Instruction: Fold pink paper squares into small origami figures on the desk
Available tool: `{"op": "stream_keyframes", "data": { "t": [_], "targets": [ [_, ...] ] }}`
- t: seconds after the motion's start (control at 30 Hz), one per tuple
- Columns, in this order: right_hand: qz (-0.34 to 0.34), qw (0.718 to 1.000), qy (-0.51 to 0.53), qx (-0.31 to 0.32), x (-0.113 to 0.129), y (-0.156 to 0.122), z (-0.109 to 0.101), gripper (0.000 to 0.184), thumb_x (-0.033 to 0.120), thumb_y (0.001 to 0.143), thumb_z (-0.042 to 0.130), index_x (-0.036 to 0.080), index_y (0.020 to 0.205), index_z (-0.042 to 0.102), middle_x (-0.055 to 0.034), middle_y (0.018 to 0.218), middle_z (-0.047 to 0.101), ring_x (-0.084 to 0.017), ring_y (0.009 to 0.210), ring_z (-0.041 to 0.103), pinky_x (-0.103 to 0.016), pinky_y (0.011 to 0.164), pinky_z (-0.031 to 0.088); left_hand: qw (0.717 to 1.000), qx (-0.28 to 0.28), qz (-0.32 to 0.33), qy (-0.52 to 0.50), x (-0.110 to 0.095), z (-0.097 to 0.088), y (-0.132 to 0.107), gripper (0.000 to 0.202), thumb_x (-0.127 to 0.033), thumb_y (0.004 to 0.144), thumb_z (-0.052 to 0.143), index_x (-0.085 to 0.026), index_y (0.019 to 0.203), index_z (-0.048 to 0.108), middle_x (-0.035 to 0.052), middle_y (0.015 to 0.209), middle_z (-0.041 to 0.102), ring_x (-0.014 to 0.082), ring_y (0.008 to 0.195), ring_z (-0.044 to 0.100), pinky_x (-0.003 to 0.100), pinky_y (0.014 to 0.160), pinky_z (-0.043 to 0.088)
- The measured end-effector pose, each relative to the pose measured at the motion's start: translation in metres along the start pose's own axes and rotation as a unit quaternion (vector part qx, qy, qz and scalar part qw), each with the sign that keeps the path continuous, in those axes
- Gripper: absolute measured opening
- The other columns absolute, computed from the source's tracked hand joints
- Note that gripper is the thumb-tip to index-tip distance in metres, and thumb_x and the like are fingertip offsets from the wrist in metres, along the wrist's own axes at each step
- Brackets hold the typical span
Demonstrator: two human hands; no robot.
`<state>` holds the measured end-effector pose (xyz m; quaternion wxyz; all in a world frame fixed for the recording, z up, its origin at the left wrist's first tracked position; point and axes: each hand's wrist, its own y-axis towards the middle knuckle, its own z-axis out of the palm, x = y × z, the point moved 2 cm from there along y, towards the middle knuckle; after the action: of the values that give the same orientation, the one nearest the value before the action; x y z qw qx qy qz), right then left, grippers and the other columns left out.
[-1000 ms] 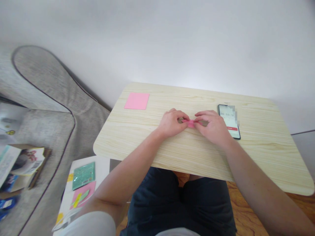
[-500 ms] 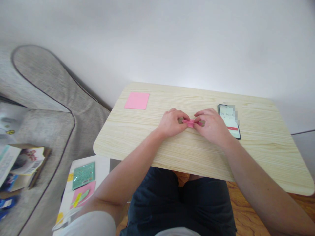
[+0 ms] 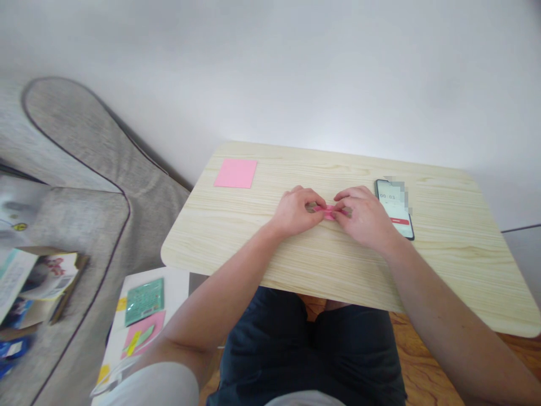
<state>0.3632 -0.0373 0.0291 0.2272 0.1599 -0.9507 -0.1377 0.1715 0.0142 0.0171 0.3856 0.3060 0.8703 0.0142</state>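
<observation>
A small folded piece of pink paper lies on the light wooden table, pinched from both sides. My left hand grips its left end with curled fingers. Its right end is held by my right hand, fingers curled over it too. Most of the paper is hidden between the fingertips. A flat pink pad of paper rests at the table's far left corner, apart from both hands.
A phone with a lit screen lies just right of my right hand. A grey sofa stands at the left with books on it. A low white surface with green and pink papers is beside my left elbow.
Both hands stay on the pink paper; the fingertips have drawn slightly closer together over it. The view has barely shifted.
</observation>
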Motion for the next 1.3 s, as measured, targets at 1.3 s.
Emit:
{"op": "stream_keyframes", "data": {
  "t": [1.3],
  "targets": [
    [0.037, 0.999, 0.001, -0.006, -0.002, -0.025, -0.016, 0.014, 0.019, 0.089, 0.064, 0.025, 0.094, 0.075, -0.0026, 0.097, 0.078, -0.027, 0.097, 0.066, -0.042, 0.09, 0.05, 0.997, -0.023, 0.014, -0.068, 0.007, 0.005, 0.002, 0.031, -0.019, 0.081, 0.067, -0.023, 0.111, 0.075, 0.0018, 0.099, 0.074, 0.018, 0.089, 0.062, 0.034, 0.088, 0.052]
  ]
}}
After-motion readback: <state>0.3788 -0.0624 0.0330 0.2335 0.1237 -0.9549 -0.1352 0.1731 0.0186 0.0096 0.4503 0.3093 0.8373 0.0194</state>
